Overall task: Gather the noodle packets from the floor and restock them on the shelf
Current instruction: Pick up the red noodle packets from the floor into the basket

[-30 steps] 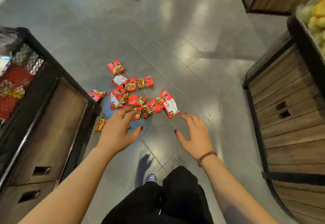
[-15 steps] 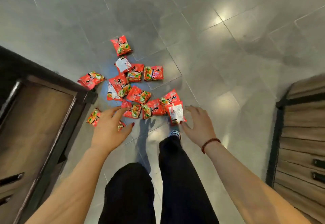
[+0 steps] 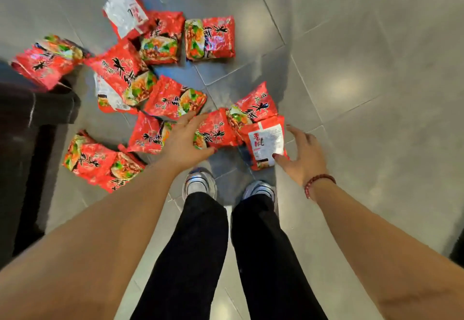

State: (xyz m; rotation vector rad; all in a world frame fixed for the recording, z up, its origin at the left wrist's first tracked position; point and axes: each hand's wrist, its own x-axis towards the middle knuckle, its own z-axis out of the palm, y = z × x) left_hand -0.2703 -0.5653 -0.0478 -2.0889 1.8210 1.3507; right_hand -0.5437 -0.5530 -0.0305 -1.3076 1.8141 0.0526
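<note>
Across the upper left and centre of the frame, the noodle packets lie scattered on the grey tiled floor. There are a dozen or so, several overlapping and a few turned white side up, and none has been lifted. Just below the pile the left hand reaches in with its fingers nearly straight and close together, laid over the edge of a red packet, with the thumb spread beneath it; whether the palm presses on the wrapper I cannot tell. To the right of it the right hand, with a bead bracelet on its wrist, is splayed wide, its thumb tip touching the lower edge of a face-down packet and its fingers apart beyond the far side. Neither hand has closed on anything. This looks like the very start of the gathering step, with the restocking not yet begun. The next move probably calls for both hands to close inward and sweep the two nearest packets together for one grip; the glossy wrappers may slip or crinkle. A dark fixture stands at the left edge, and the person's shoes are planted just below the pile.
</note>
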